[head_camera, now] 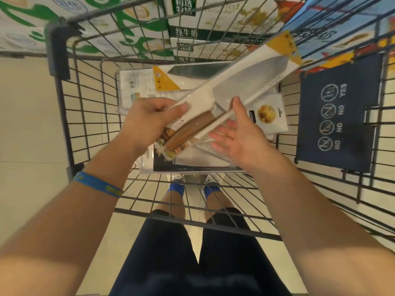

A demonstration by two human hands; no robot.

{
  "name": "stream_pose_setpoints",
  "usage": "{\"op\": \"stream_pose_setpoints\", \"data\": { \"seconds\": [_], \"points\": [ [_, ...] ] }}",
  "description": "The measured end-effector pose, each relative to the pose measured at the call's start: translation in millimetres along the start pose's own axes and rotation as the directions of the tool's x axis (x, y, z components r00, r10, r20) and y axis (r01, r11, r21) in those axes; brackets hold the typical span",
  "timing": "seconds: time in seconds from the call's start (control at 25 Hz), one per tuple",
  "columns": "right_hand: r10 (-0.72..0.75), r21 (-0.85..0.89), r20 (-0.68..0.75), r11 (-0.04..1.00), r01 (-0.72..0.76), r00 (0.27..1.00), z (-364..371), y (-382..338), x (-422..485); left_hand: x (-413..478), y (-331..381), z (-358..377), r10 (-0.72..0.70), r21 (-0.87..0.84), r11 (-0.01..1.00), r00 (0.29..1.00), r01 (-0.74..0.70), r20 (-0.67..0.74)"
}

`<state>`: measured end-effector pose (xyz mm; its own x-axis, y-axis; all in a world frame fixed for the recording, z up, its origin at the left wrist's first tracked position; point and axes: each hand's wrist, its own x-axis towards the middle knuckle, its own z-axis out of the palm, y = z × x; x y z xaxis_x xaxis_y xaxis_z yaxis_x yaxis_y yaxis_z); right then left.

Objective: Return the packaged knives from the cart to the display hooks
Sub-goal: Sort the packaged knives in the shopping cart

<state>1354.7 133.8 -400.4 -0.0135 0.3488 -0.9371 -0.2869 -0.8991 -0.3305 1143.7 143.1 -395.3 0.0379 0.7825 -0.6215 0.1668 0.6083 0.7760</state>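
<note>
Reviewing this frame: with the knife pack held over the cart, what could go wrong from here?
1. Only the left hand grips the packaged knife, at its handle end. The right hand is open beside it, so the long blade end may tip and slip onto the packs below.
2. The pack's yellow top end looks close to the wires of the cart and might snag when turned.

The left hand (149,118) and right hand (237,135) are bare, as are both forearms. A blue wristband (98,184) printed with yellow markings is worn on the left forearm. Dark shorts (192,253) are worn to the knee. Pale shoes (177,178) are worn, with blue visible at the ankles.
</note>
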Motion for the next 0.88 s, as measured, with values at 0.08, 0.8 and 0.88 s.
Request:
{"op": "stream_pose_setpoints", "data": {
  "seconds": [0.08,0.8,0.88],
  "points": [
    [-0.096,0.145,0.032,0.985,0.091,0.995,9,2,4,-6,0,12,-0.064,0.014,0.998,0.985,0.063,0.159],
    [-0.134,-0.858,0.183,0.461,0.225,0.974,-14,-10,-11,28,-6,51,-0.417,-0.56,0.77,0.906,0.305,-0.08],
    [-0.227,-0.909,0.167,0.341,0.238,0.96,-20,-10,-11,27,-7,41,-0.398,-0.697,0.68,0.913,0.228,-0.09]
  ]
}}
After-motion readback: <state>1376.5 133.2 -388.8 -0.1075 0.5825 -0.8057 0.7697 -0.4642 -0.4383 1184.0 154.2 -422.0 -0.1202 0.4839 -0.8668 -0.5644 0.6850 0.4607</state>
